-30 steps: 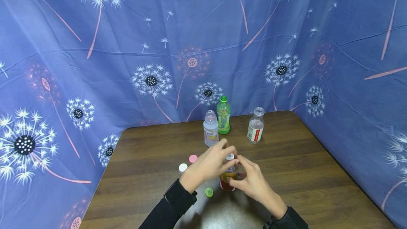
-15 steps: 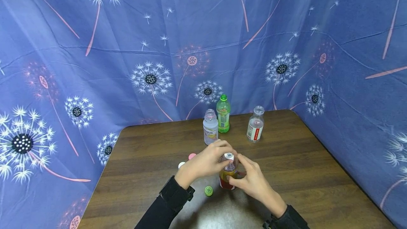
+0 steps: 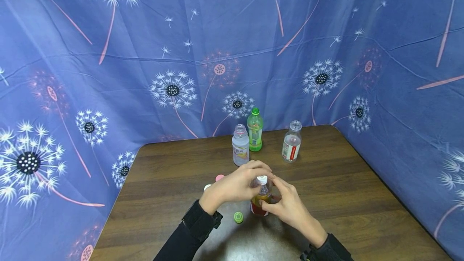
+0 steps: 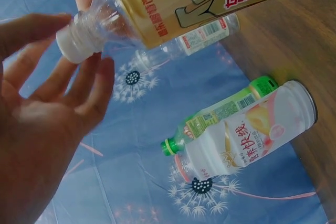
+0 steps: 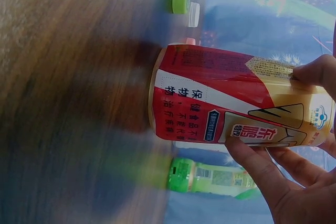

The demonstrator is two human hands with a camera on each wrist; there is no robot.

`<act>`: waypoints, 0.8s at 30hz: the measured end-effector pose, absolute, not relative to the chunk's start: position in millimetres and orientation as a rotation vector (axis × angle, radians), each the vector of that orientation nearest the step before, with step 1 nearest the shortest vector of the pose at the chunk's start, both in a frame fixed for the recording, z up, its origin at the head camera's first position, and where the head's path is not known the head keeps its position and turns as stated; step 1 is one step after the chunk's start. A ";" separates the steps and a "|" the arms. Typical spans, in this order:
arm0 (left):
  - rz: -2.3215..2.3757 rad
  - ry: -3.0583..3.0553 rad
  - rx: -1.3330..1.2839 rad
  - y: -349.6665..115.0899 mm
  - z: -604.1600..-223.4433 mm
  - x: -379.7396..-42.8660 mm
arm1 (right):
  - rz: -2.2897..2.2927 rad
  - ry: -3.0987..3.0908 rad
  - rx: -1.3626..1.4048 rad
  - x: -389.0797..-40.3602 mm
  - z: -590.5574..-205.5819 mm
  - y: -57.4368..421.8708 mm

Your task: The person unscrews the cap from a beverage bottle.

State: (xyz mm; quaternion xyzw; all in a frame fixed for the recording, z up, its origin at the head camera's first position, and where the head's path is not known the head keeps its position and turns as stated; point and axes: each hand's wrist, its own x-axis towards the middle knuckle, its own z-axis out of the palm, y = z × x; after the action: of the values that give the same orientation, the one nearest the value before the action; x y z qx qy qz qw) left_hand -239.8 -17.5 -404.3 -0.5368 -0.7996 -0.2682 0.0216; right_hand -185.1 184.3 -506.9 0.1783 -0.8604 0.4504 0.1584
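The red and gold bottle (image 3: 258, 209) is just below the middle of the head frame, upright on the brown desk (image 3: 174, 180). The right grip (image 3: 291, 206) holds it round its side. The left grip (image 3: 235, 184) has its fingers bent round the white cap (image 3: 262, 179) on top. A green lid (image 3: 238, 217) lies just left of the bottle. Farther up and left are a pink lid (image 3: 219, 177) and a pale lid (image 3: 207, 187), half hidden by the left grip. Near the top edge of the desk stand a milky bottle (image 3: 241, 148), a green bottle (image 3: 255, 130) and, farther right, a clear bottle (image 3: 291, 144). Blue cloth (image 3: 232, 23) with dandelions hangs behind.
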 end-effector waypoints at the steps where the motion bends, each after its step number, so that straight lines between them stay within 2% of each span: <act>1: -0.812 -2.472 -1.629 -16.2 -405.2 -238.7 | 1.283 -2.454 0.522 -185.4 -506.7 184.1; 11: -0.544 -2.459 -1.145 2.0 -416.5 -231.1 | 1.243 -2.470 0.488 -186.3 -506.5 184.1; 19: -0.489 -2.454 -1.062 1.5 -416.0 -230.8 | 1.276 -2.478 0.477 -184.9 -507.3 184.4; 24: -0.547 -2.485 -1.099 -0.2 -413.0 -229.7 | 1.294 -2.457 0.497 -186.2 -508.0 184.5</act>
State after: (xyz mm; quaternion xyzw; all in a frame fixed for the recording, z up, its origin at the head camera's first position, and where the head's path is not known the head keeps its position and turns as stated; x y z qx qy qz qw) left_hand -229.7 -0.2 -413.0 -0.3897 -0.8813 -0.1939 0.1841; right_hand -186.2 184.5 -508.0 0.1739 -0.8597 0.4529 0.1598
